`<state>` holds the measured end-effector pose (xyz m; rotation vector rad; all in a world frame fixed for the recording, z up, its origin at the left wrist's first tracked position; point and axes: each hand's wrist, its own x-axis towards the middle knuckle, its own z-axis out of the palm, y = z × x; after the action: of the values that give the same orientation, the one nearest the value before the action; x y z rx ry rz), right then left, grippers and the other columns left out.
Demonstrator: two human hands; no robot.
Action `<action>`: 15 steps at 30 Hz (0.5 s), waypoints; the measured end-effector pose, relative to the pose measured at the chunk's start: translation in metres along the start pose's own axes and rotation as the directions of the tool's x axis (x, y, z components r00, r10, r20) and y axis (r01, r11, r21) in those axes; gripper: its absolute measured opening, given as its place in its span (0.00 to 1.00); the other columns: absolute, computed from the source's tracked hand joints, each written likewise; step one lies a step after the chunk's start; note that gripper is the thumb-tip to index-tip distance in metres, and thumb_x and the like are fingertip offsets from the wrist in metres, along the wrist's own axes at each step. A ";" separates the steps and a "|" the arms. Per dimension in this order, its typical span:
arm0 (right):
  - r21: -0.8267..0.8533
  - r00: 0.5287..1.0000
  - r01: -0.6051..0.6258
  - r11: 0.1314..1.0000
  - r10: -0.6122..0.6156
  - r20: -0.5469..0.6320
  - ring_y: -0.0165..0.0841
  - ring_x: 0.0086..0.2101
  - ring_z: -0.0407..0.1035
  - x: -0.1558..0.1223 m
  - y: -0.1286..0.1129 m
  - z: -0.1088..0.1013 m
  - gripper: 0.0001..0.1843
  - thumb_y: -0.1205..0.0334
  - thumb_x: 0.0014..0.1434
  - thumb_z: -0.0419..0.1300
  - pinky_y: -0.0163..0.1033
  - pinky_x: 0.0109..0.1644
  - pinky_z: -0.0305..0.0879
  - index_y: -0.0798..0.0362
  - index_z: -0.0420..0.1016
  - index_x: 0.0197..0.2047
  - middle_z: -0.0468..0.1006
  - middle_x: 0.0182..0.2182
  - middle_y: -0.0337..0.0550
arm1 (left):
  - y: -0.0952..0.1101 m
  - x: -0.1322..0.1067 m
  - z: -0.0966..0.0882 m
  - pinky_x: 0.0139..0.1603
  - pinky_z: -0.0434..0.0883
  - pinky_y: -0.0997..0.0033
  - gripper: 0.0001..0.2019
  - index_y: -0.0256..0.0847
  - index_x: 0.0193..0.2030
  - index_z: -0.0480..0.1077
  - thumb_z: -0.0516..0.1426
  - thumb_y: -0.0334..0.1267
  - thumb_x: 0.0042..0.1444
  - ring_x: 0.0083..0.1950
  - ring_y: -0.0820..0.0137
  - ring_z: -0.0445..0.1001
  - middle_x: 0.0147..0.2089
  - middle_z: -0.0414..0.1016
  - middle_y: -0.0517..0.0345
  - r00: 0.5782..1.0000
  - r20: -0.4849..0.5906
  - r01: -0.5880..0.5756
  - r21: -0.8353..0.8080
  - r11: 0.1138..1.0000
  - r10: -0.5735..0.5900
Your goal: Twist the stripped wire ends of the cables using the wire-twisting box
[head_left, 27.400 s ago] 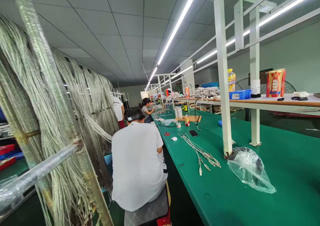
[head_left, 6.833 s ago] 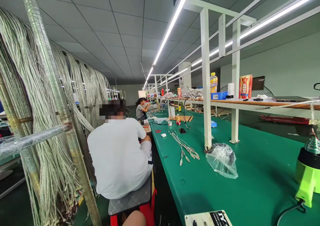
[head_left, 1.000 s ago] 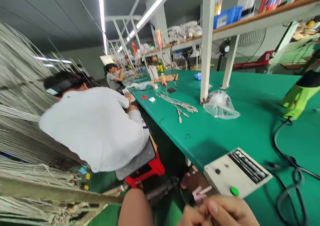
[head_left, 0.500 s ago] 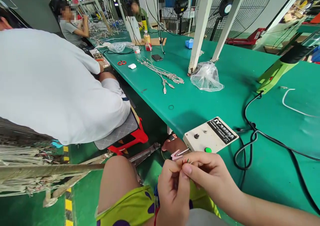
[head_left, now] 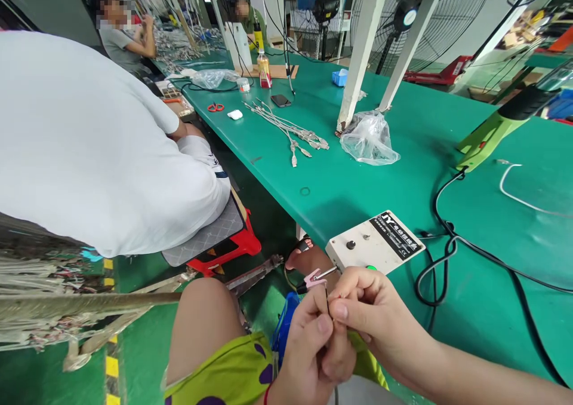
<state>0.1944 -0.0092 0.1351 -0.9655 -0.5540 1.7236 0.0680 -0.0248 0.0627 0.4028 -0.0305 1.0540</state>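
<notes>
My left hand [head_left: 308,339] is closed around a thin cable [head_left: 336,395], whose grey length shows below the fingers. A short dark wire [head_left: 327,302] stands up from the fingertips. Thumb and forefinger of my right hand [head_left: 373,309] pinch at the same spot, touching the left fingers; the fine wire ends between them are mostly hidden. Just beyond my hands, a pink clip [head_left: 316,278] sits on the metal shaft of a cream control box [head_left: 363,251]. The box's green button is partly covered by my right hand.
Several USB cables [head_left: 290,127] lie on the green table [head_left: 286,178] near a plastic bag [head_left: 370,139]. A green heat-gun-like tool [head_left: 487,133] and black cords [head_left: 452,232] are at right. A co-worker in white [head_left: 89,148] sits at left.
My left hand has turned and its fingers have shifted lower around the cable. Red and green wire tips showed before; now a dark wire stands upright. My right hand stays close, pinching.
</notes>
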 end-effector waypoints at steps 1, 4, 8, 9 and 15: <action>0.019 1.000 -0.008 1.000 0.008 0.001 0.21 0.19 0.57 -0.001 0.000 0.001 0.21 0.52 0.48 0.93 0.27 0.25 0.55 0.53 0.88 0.29 0.74 0.17 0.33 | -0.001 -0.001 -0.002 0.20 0.57 0.86 0.10 0.43 0.49 0.70 0.58 0.44 0.84 0.14 0.83 0.44 0.19 0.53 0.77 1.000 0.030 -0.001 -0.025 1.000 0.002; 0.088 0.999 -0.012 0.996 0.009 0.035 0.21 0.19 0.53 -0.001 0.003 0.004 0.21 0.54 0.51 0.91 0.28 0.25 0.52 0.53 0.86 0.28 0.69 0.16 0.30 | -0.003 -0.004 -0.007 0.22 0.58 0.83 0.14 0.43 0.47 0.68 0.59 0.50 0.83 0.15 0.82 0.47 0.19 0.55 0.76 0.998 0.038 0.050 0.014 0.999 -0.051; 0.178 0.991 -0.016 0.984 -0.009 0.135 0.25 0.23 0.64 0.004 0.012 0.001 0.20 0.56 0.54 0.90 0.30 0.30 0.60 0.52 0.84 0.30 0.76 0.20 0.34 | -0.005 0.005 -0.013 0.33 0.60 0.76 0.27 0.43 0.35 0.60 0.68 0.57 0.74 0.23 0.80 0.51 0.22 0.55 0.72 0.997 -0.071 0.003 0.175 0.985 0.009; 0.185 0.987 -0.009 0.983 -0.022 0.161 0.26 0.24 0.67 0.006 0.016 0.000 0.20 0.56 0.55 0.89 0.31 0.32 0.63 0.52 0.83 0.30 0.79 0.22 0.37 | -0.006 0.009 -0.015 0.36 0.61 0.75 0.31 0.43 0.33 0.58 0.70 0.58 0.71 0.25 0.79 0.52 0.23 0.54 0.70 0.996 -0.073 -0.044 0.202 0.978 0.060; 0.148 0.983 0.046 0.988 -0.071 0.169 0.31 0.27 0.70 0.006 0.024 -0.007 0.24 0.51 0.56 0.88 0.35 0.36 0.67 0.50 0.78 0.32 0.79 0.23 0.37 | -0.003 0.011 -0.021 0.34 0.62 0.74 0.37 0.44 0.31 0.57 0.73 0.70 0.61 0.28 0.76 0.59 0.25 0.56 0.67 0.998 -0.058 0.013 0.298 0.955 0.005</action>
<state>0.1861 -0.0130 0.1108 -0.6948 -0.5569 1.7792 0.0724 -0.0094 0.0444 0.6450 0.1842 1.0686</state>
